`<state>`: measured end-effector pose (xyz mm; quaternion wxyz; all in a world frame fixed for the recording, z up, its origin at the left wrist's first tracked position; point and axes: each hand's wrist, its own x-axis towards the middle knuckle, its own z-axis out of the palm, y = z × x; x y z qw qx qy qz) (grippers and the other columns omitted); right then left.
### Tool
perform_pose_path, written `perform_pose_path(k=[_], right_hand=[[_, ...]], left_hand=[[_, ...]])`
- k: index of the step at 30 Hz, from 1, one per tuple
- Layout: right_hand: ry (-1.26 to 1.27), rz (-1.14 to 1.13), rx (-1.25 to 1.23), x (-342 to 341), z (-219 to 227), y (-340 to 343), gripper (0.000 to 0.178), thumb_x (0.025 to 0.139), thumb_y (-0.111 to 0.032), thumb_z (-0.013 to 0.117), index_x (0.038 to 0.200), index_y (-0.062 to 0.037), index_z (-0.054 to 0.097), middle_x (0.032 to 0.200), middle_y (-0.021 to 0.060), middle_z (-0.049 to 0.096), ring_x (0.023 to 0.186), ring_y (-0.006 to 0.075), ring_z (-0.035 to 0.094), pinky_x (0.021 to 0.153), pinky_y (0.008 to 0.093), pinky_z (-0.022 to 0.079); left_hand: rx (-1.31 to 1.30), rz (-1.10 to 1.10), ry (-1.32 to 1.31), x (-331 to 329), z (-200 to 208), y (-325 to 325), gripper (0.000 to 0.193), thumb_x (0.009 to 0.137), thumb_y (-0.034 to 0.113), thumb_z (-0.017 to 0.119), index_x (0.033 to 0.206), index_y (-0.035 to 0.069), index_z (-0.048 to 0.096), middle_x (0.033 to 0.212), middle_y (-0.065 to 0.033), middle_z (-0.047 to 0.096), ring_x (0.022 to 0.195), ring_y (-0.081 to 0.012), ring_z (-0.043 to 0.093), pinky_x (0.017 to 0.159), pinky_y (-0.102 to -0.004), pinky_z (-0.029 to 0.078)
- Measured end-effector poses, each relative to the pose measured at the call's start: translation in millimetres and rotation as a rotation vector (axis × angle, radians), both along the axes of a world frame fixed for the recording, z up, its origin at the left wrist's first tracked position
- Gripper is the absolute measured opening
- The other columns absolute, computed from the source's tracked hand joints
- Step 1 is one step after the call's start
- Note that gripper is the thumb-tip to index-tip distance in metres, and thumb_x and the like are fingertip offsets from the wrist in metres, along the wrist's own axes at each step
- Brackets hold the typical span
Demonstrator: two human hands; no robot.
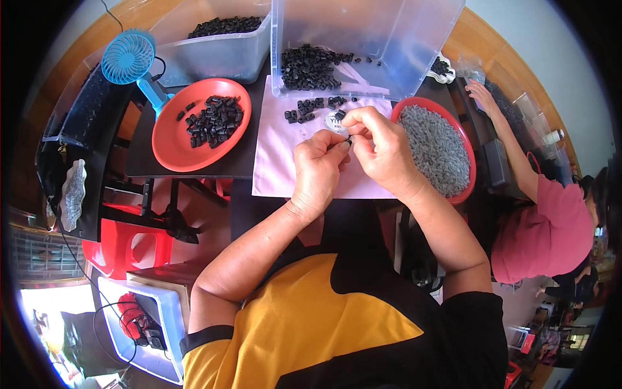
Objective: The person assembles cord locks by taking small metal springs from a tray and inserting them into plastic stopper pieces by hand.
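My left hand [319,165] and my right hand [383,146] meet over a pink cloth [278,155] at the table's near edge. The left thumb and fingers pinch a small black plastic piece [350,140], and the right fingertips close in against it. Another black piece [340,115] shows by the right index finger; whether that finger holds it, I cannot tell. Just beyond the hands, several loose black pieces [303,110] lie on the cloth. A heap of the same pieces [308,68] sits inside a clear plastic bin [395,52] tipped toward me.
To the left stands an orange-red bowl [167,146] of black pieces, beside a blue fan [129,58]. A red basin [472,155] on the right holds many small grey parts [434,149]. Behind is another clear tub [214,58]. A person in pink [544,233] reaches in at right.
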<state>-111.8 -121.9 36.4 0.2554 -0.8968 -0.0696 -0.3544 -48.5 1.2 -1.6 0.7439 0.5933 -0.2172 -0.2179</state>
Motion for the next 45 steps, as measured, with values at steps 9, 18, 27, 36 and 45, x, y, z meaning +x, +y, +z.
perform_pose_path(k=[9,18,27,36,45], right_hand=[[-0.096,-0.061,-0.233,-7.9,-1.6,8.2,0.036,0.07,0.014,0.054,0.101,-0.0034,0.061,0.088,0.0111,0.066,0.08,0.0312,0.064,0.071,0.0412,0.052],[-0.129,-0.116,-0.322,-6.4,-6.2,21.3,0.041,0.068,0.012,0.058,0.106,-0.003,0.061,0.091,0.0122,0.066,0.087,0.0335,0.064,0.078,0.0441,0.05],[-0.258,-0.145,-0.337,6.2,-17.6,21.1,0.034,0.068,0.001,0.064,0.102,-0.0041,0.062,0.085,0.0102,0.061,0.083,0.0314,0.059,0.073,0.0413,0.046],[-0.258,-0.119,-0.305,10.8,-14.2,11.5,0.036,0.068,0.004,0.062,0.103,-0.0037,0.061,0.084,0.0105,0.063,0.081,0.0306,0.062,0.071,0.0415,0.046],[-0.293,-0.092,-0.186,9.4,-18.6,16.3,0.039,0.068,0.012,0.06,0.104,-0.002,0.063,0.089,0.0115,0.066,0.08,0.0309,0.065,0.071,0.0406,0.051]], left_hand=[[0.01,-0.024,0.058,-0.1,3.4,-0.5,0.008,0.089,0.004,0.063,0.087,-0.004,0.064,0.068,-0.0035,0.061,0.059,-0.009,0.055,0.054,-0.0241,0.045],[-0.086,0.03,0.088,4.1,4.0,-0.4,0.008,0.084,0.001,0.063,0.078,-0.005,0.064,0.07,-0.0048,0.062,0.062,-0.0096,0.054,0.054,-0.0251,0.044],[-0.141,0.048,0.306,5.1,15.0,-1.6,0.01,0.082,-0.001,0.056,0.079,-0.005,0.065,0.073,-0.0042,0.062,0.065,-0.0113,0.054,0.06,-0.025,0.044],[-0.115,-0.079,0.341,15.3,14.4,3.1,0.013,0.089,0.006,0.063,0.092,-0.006,0.069,0.081,-0.0077,0.068,0.07,-0.0129,0.062,0.065,-0.0247,0.05],[-0.078,-0.039,0.436,14.3,22.9,6.2,0.012,0.09,0.002,0.059,0.093,-0.006,0.067,0.084,-0.0101,0.068,0.072,-0.0158,0.063,0.065,-0.0271,0.051]])
